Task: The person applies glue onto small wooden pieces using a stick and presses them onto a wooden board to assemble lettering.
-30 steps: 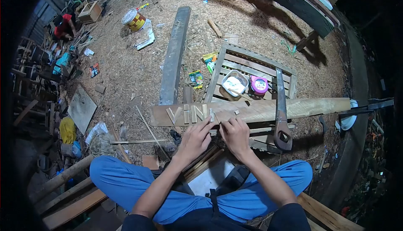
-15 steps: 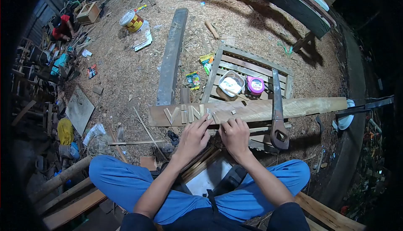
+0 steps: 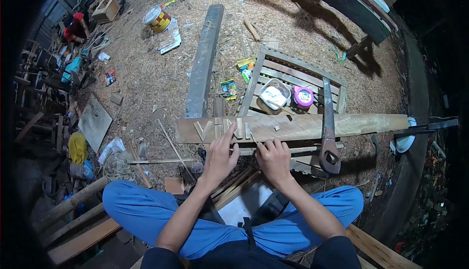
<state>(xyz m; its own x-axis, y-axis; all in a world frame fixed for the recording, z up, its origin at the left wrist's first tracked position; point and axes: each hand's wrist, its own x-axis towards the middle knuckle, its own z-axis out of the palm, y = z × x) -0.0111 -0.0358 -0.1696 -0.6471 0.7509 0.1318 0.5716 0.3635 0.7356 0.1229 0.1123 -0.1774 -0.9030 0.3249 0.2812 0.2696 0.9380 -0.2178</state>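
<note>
A long wooden board (image 3: 303, 126) lies across in front of me, with several small wood strips (image 3: 218, 128) set side by side on its left part, some forming a V. My left hand (image 3: 221, 159) reaches over the board's near edge. Its fingers are stretched out, the index fingertip touching the strips and the thumb apart. My right hand (image 3: 273, 160) is curled at the same edge, its fingertips pinching a thin wood strip (image 3: 253, 136) that is partly hidden. A small wood block (image 3: 277, 128) lies on the board just beyond it. A handsaw (image 3: 329, 127) rests across the board.
Behind the board, a slatted wooden frame (image 3: 303, 65) carries a plastic tub (image 3: 263, 93) of white stuff and a pink tape measure (image 3: 303, 97). A grey beam (image 3: 205, 64) and a paint can (image 3: 157, 20) lie farther off. A person in red (image 3: 74, 28) crouches far left.
My left hand has drawn back slightly to the left, showing more of the strips under its fingers. My right hand stays nearly in place. The whole view has shifted a little.
</note>
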